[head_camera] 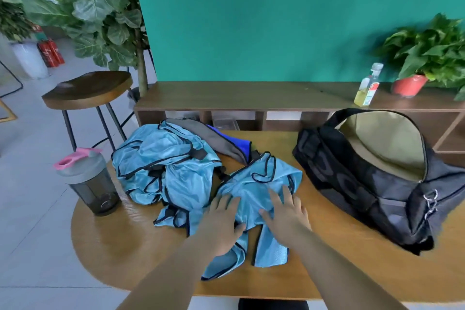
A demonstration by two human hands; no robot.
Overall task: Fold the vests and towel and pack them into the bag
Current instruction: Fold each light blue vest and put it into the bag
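Both forearms reach forward from the near edge of the rounded wooden worktop [125,241], roughly parallel, palms down. The left hand [221,224] lies flat on a crumpled light blue mesh vest with black trim [254,189], fingers straight and spread, thumb pointing right. The right hand [286,214] rests just beside it on the same vest, also flat with fingers fanned out (neither hand curls round or pinches the fabric). This vest sits in the middle of the worktop, its lower part trailing towards the near edge.

Touching it on the left is a rumpled heap of more light blue black-trimmed vests [163,158], spreading towards the far left of the worktop. A grey and royal blue towel [219,138] lies behind the heap at the far edge, partly under it.

The black fabric duffel bag with a beige lining [352,178] stands at the right side of the worktop, its top flap open. A dark translucent shaker bottle with a grey and pink lid [88,184] stands upright at the left edge.
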